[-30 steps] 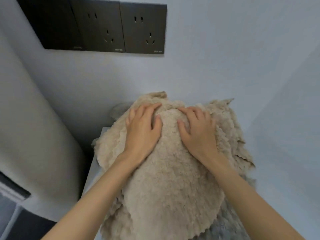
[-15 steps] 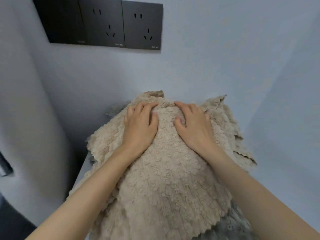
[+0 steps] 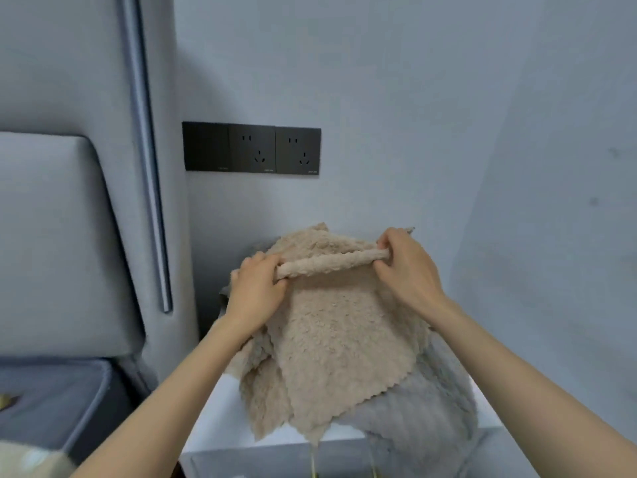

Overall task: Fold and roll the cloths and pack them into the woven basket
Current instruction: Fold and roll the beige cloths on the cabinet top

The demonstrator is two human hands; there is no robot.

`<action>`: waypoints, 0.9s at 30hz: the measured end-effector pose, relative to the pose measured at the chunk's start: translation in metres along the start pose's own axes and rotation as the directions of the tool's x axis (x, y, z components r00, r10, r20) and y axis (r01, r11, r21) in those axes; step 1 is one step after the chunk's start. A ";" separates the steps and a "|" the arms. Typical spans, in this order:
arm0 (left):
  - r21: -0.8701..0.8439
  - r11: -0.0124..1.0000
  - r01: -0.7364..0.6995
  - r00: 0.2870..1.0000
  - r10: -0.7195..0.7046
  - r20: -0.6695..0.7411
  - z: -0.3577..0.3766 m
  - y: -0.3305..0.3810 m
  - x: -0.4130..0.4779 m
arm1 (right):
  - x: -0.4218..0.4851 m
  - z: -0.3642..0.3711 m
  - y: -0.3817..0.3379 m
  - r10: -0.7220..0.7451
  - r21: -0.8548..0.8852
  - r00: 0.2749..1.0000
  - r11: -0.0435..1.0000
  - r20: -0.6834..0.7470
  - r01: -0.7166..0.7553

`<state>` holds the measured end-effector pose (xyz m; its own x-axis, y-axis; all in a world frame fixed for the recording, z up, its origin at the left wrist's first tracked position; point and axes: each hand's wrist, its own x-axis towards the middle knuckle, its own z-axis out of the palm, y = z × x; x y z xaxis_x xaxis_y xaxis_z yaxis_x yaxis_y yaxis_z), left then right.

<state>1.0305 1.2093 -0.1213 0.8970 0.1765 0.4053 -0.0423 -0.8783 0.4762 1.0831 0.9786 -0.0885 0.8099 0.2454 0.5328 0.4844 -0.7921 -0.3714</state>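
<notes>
A beige fluffy cloth (image 3: 341, 343) lies on top of a pile on a small white table (image 3: 220, 426). Its far edge is turned into a thin roll (image 3: 327, 265). My left hand (image 3: 256, 291) grips the roll's left end. My right hand (image 3: 405, 267) pinches its right end. More beige cloths (image 3: 262, 398) lie under it on the left, and a grey cloth (image 3: 424, 412) lies under it on the right. No woven basket is in view.
Black wall sockets (image 3: 251, 148) sit above the pile. A grey padded headboard (image 3: 51, 243) and a bed edge (image 3: 51, 391) stand to the left. A wall (image 3: 551, 270) closes the right side.
My hands were pressed flat on the cloth near its far edge. Now they have spread apart and curled around that edge, which is rolled up. The camera has pulled back.
</notes>
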 end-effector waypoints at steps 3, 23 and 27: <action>-0.130 0.988 -0.083 0.997 0.081 -0.020 -0.030 0.012 -0.016 | -0.018 -0.031 -0.013 0.068 0.053 0.998 0.996 -0.009 -0.067; -0.565 0.782 0.262 0.939 -0.070 0.337 -0.112 0.044 -0.059 | -0.075 -0.114 -0.024 0.187 -0.068 0.971 0.982 0.148 -0.179; -0.447 0.866 0.224 0.954 -0.102 0.280 -0.080 0.030 -0.041 | -0.056 -0.089 -0.012 0.238 -0.172 0.934 0.965 0.268 -0.197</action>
<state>0.9571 1.2111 -0.0605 0.9838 0.1334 0.1195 -0.0327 -0.5222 0.8522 1.0024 0.9245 -0.0465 0.9600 0.1903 0.2054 0.2513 -0.9089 -0.3327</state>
